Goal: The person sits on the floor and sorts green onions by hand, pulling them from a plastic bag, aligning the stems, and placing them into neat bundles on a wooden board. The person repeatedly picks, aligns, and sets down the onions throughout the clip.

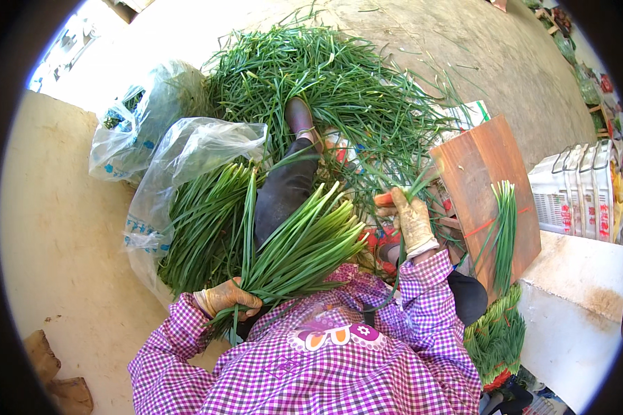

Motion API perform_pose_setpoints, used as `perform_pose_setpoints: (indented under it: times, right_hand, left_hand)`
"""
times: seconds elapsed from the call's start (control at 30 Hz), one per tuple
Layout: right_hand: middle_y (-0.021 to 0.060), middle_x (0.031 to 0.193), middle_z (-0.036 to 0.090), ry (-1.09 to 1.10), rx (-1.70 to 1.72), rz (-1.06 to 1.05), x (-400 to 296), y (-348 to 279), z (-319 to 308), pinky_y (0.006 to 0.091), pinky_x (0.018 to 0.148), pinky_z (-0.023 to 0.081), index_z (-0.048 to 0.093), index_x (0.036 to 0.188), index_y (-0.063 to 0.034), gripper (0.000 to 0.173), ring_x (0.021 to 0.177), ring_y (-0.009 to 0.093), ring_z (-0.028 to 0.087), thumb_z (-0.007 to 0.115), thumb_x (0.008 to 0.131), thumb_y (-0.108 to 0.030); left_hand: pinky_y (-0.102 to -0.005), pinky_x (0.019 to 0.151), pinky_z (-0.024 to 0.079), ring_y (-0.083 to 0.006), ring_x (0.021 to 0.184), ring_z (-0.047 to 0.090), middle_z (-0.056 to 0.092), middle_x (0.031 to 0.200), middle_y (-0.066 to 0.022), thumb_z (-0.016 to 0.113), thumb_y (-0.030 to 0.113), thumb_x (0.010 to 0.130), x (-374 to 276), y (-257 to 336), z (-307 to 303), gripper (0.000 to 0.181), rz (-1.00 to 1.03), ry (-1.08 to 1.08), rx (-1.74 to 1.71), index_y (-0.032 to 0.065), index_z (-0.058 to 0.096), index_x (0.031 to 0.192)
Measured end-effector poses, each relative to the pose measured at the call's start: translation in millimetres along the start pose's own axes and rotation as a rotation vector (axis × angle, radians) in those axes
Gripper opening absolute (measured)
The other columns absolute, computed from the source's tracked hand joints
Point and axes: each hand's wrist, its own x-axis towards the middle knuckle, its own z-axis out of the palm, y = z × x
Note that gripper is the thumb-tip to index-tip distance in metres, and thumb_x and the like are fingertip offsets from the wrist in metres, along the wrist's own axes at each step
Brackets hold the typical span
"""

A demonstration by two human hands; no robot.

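My left hand (229,299), in a worn tan glove, grips the leafy ends of a thick bunch of garlic chives (301,238). The bunch fans out across my lap, its pale cut ends pointing up and to the right. My gloved right hand (414,220) is raised beyond those ends, pinching a few loose chive leaves (420,185). A reddish-orange piece (383,199) shows at its fingertips; I cannot tell what it is. Left of my knee, more chives (202,228) lie in an open clear plastic bag (153,207).
A large heap of loose chive leaves (301,72) covers the floor around my boot (298,115). To the right, a wooden board (477,171) carries a small chive bundle (505,233) and a red band (480,228). Tied bundles (498,332) and white plastic crates (571,192) stand nearby.
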Motion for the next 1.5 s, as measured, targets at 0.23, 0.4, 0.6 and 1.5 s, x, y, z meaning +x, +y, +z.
perform_pose_setpoints:
  times: [0.23, 0.4, 0.6, 1.5]
  right_hand:
    - [0.0048, 0.089, 0.071, -0.359, -0.207, -0.357, 13, -3, 74, 0.0301, 0.077, 0.050, 0.072, 0.091, -0.0042, 0.024, 0.082, 0.014, 0.064, 0.066, 0.092, -0.027]
    - [0.0050, 0.095, 0.072, 0.064, 0.082, -0.235, 43, -52, 7, 0.0231, 0.054, 0.044, 0.069, 0.098, -0.0068, 0.021, 0.071, 0.008, 0.064, 0.060, 0.096, -0.026]
    - [0.0090, 0.104, 0.071, -0.602, -0.279, -0.238, 23, -39, 71, 0.0331, 0.089, 0.048, 0.067, 0.117, -0.0082, 0.045, 0.090, 0.020, 0.065, 0.073, 0.083, -0.036]
    - [0.0093, 0.091, 0.065, 0.034, -0.255, -0.204, -30, 3, 28, 0.0335, 0.081, 0.052, 0.067, 0.101, -0.0040, 0.019, 0.084, 0.024, 0.066, 0.061, 0.086, -0.014]
  left_hand:
    - [-0.0304, 0.052, 0.043, -0.0155, 0.055, 0.053, 0.061, 0.068, -0.0062, 0.070, 0.013, 0.085, 0, -1, -1, 0.012, -0.002, -0.001, 0.009, 0.0022, 0.064, 0.084]
    - [-0.0303, 0.052, 0.041, -0.0172, 0.056, 0.051, 0.057, 0.067, -0.0082, 0.068, 0.009, 0.085, -2, -24, -13, 0.012, 0.077, -0.095, -0.126, 0.0013, 0.062, 0.092]
    - [-0.0302, 0.049, 0.042, -0.0168, 0.058, 0.052, 0.057, 0.067, -0.0086, 0.067, 0.008, 0.086, 2, -38, -21, 0.028, 0.061, -0.077, -0.188, 0.0022, 0.057, 0.111]
    - [-0.0288, 0.043, 0.034, -0.0138, 0.049, 0.046, 0.057, 0.066, -0.0069, 0.068, 0.017, 0.088, -8, -54, -15, 0.023, 0.089, -0.029, -0.369, 0.0022, 0.061, 0.103]
